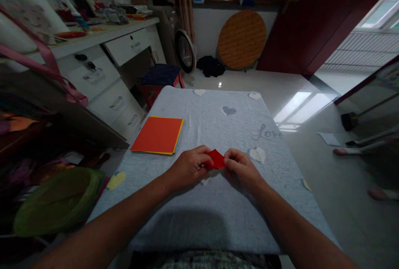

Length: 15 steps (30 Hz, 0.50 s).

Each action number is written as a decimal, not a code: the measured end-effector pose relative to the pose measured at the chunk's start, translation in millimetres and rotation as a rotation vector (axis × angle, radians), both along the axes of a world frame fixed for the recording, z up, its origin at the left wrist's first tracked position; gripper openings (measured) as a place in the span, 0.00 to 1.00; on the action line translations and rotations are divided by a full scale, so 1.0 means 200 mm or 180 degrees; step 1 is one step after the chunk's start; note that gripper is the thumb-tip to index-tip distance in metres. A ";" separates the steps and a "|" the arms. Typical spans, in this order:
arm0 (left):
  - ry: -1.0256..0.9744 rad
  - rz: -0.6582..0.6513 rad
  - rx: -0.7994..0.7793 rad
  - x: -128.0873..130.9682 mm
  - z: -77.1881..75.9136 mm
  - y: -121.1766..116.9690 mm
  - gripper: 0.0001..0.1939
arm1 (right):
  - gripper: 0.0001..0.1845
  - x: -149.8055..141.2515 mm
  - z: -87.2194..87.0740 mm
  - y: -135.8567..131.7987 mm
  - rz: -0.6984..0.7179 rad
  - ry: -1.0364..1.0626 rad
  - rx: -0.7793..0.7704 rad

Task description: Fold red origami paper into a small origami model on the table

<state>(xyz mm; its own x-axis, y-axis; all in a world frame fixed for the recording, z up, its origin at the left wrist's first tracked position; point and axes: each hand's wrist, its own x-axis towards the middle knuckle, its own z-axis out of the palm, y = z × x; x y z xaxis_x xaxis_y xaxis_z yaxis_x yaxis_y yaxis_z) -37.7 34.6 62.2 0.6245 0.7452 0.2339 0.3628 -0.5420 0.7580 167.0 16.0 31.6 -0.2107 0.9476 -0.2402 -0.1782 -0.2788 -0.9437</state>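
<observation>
A small folded red paper (216, 159) lies between my two hands on a table covered with a light blue cloth (218, 202) printed with hearts. My left hand (188, 167) pinches the paper's left side with closed fingers. On the paper's right side my right hand (241, 168) pinches it too, fingers curled. A stack of square paper sheets (158, 135), orange on top, lies flat on the cloth to the upper left of my hands, apart from them.
A white desk with drawers (115, 59) cluttered on top stands to the left. A green bag (54, 202) sits at the lower left. A round wooden board (241, 39) leans on the far wall. Tiled floor (327, 165) lies to the right, with a broom.
</observation>
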 end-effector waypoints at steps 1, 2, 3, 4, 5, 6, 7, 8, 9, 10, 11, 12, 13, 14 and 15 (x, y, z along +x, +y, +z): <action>0.0030 -0.0052 0.0000 0.01 0.01 0.01 0.07 | 0.10 0.00 0.00 0.00 -0.0044 -0.0029 0.0028; 0.0035 -0.0072 -0.0001 0.02 0.01 0.03 0.07 | 0.10 0.01 -0.01 0.01 -0.0103 -0.0063 0.0064; 0.0018 -0.0068 -0.0005 0.03 0.01 0.04 0.07 | 0.10 0.01 -0.02 0.01 -0.0169 -0.0089 0.0096; -0.0011 -0.0051 -0.0016 0.04 0.00 0.04 0.07 | 0.10 0.01 -0.02 0.01 -0.0253 -0.0106 0.0126; -0.0056 -0.0022 -0.0032 0.05 -0.01 0.05 0.07 | 0.09 0.01 -0.03 0.01 -0.0347 -0.0119 0.0145; -0.0109 0.0012 -0.0059 0.05 -0.02 0.05 0.07 | 0.10 0.01 -0.03 0.01 -0.0430 -0.0126 0.0150; -0.0155 0.0049 -0.0095 0.06 -0.04 0.05 0.06 | 0.10 0.01 -0.03 0.02 -0.0502 -0.0118 0.0140; -0.0190 0.0088 -0.0130 0.07 -0.05 0.04 0.06 | 0.10 0.00 -0.03 0.02 -0.0543 -0.0087 0.0113; -0.0206 0.0129 -0.0163 0.07 -0.06 0.04 0.06 | 0.10 0.00 -0.03 0.02 -0.0561 -0.0035 0.0076; -0.0215 0.0175 -0.0182 0.07 -0.07 0.03 0.05 | 0.11 0.00 -0.03 0.02 -0.0549 0.0042 0.0030; -0.0226 0.0220 -0.0186 0.07 -0.07 0.03 0.05 | 0.11 -0.01 -0.03 0.02 -0.0510 0.0141 -0.0007; -0.0244 0.0251 -0.0183 0.07 -0.07 0.03 0.05 | 0.12 -0.01 -0.03 0.02 -0.0463 0.0242 -0.0026; -0.0274 0.0267 -0.0178 0.07 -0.07 0.02 0.05 | 0.13 -0.01 -0.03 0.02 -0.0411 0.0324 -0.0024; -0.0313 0.0270 -0.0175 0.06 -0.07 0.02 0.04 | 0.13 0.00 -0.03 0.02 -0.0360 0.0385 -0.0009; -0.0344 0.0267 -0.0178 0.06 -0.07 0.02 0.04 | 0.13 0.00 -0.03 0.02 -0.0319 0.0426 0.0008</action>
